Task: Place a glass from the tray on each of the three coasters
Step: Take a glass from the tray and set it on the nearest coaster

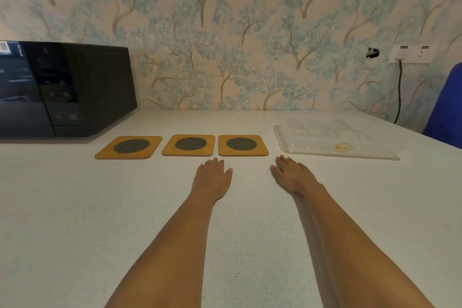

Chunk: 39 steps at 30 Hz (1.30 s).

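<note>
On the white counter (75, 207), black microwave (62, 90) far left of the clear tray (350, 154); glasses (322, 129) sit in the tray, faint. Three wooden coasters (189, 145) just left of tray, bare. Left hand (212, 179), right hand (292, 177) flat before tray, grip wide, holding nothing.

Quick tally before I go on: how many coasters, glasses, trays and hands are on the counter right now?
Coasters: 3
Glasses: 3, clear and faint, on the tray
Tray: 1
Hands: 2, left hand, right hand
Total: 9
</note>
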### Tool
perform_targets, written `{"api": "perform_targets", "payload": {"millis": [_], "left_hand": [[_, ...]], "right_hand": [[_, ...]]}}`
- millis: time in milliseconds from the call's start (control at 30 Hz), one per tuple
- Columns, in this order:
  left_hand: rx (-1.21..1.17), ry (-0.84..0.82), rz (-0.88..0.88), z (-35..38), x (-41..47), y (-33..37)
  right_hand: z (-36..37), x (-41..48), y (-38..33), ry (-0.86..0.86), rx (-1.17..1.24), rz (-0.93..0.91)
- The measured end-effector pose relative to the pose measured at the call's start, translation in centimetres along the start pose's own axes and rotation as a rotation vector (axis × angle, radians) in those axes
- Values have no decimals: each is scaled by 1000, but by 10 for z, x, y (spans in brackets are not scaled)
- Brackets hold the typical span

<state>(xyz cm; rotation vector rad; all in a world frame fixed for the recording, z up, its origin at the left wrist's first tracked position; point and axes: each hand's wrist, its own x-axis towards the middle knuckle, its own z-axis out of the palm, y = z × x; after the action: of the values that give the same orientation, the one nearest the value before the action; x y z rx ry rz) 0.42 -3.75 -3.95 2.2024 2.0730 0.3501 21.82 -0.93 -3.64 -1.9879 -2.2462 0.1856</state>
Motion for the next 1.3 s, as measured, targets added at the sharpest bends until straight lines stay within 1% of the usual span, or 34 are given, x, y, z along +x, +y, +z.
{"api": "perform_targets", "payload": {"millis": [267,367,533,733,900,1000,1067,1167,1300], "left_hand": [[-8,25,7,0,3,-1],[-16,29,20,1,8,-2],[-18,72,41,3,19,-1],[-1,138,77,4,32,3],[8,175,87,8,50,8],[-1,180,72,11,62,12],[-11,182,58,12,69,13],[-22,199,45,14,78,15],[-42,178,36,16,84,15]], "right_hand": [[1,2,1,35,17,-9],[1,2,2,83,34,-7],[0,4,1,260,121,-1],[-24,23,3,588,196,-10],[-53,50,12,700,229,63],[-69,69,24,676,263,159],[-75,80,31,600,280,234],[-81,95,39,479,243,348],[-82,109,42,370,220,429]]}}
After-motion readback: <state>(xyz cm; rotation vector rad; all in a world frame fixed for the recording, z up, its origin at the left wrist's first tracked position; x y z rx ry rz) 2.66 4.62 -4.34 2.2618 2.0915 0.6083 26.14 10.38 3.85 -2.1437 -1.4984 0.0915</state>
